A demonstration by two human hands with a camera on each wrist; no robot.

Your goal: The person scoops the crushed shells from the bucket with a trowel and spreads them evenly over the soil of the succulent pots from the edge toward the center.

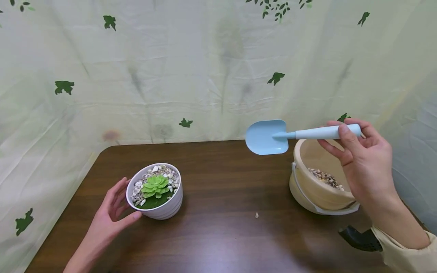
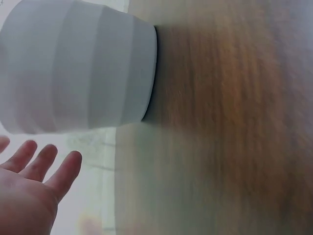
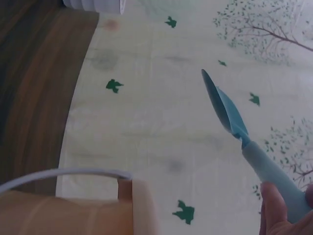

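My right hand point(image 1: 367, 159) grips a small light-blue garden trowel point(image 1: 267, 137) by its pale handle, raised above a cream bucket point(image 1: 308, 195). The trowel's blade points left and its face shows no load. In the right wrist view the trowel point(image 3: 226, 107) appears nearly edge-on. At the left stands a white ribbed pot point(image 1: 164, 212) with a green succulent point(image 1: 155, 186), pebbles point(image 1: 165, 171) and a dark green patch. My left hand point(image 1: 110, 214) is beside that pot, fingers spread along its left side. In the left wrist view the fingers point(image 2: 66, 176) are extended, close to the pot point(image 2: 83, 68).
Inside the bucket lies a heap of mixed pebbles point(image 1: 326, 179); its white handle point(image 1: 304, 195) hangs down the front. One small pebble point(image 1: 257, 215) is on the brown table point(image 1: 218, 178). A leaf-printed curtain point(image 1: 191, 68) rises behind the table. A black curved object point(image 1: 360, 239) is by the right sleeve.
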